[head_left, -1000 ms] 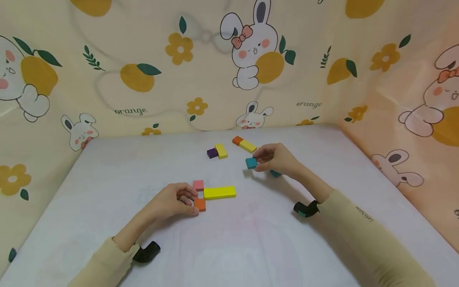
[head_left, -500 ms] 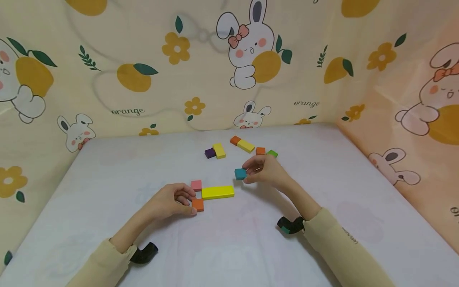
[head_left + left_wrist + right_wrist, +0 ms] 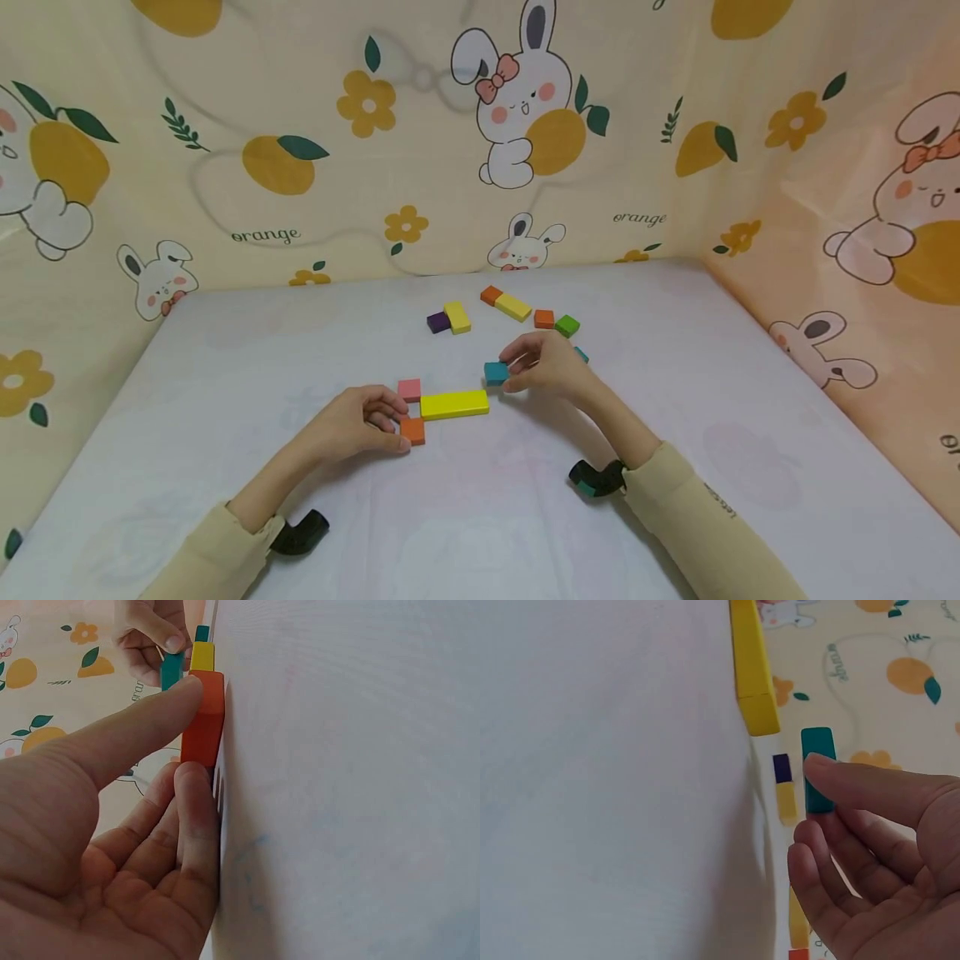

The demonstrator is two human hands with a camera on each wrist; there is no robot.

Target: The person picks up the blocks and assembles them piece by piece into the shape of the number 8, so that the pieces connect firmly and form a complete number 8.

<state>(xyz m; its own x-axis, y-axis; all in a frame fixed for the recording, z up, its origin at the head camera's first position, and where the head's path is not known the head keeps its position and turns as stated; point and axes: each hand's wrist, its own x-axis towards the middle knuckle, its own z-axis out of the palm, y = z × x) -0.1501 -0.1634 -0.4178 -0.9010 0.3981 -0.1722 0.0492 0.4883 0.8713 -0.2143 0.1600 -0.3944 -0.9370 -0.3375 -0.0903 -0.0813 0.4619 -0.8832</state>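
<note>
In the head view my left hand (image 3: 358, 422) pinches an orange block (image 3: 412, 431) at the left end of a long yellow block (image 3: 454, 405). Just behind the orange one is a pink block (image 3: 408, 390), close to my left fingertips. The left wrist view has my thumb on the upper end of the orange block (image 3: 204, 720) and fingers at its lower end. My right hand (image 3: 549, 367) holds a teal block (image 3: 496, 373) between thumb and fingers. It hangs above the tabletop, near the yellow block's right end, as the right wrist view of the teal block (image 3: 819, 771) confirms.
Farther back lie a purple block (image 3: 438, 322) touching a yellow one (image 3: 457, 317), and an orange block (image 3: 491, 295) joined end to end with another yellow one (image 3: 513, 307). An orange block (image 3: 543, 319) and a green block (image 3: 567, 326) lie beyond my right hand. Another teal block (image 3: 581, 355) is partly hidden.
My right hand has carried the teal block left and toward me, closer to the long yellow block. The orange and green blocks behind it have come into view. My left hand stays put.
</note>
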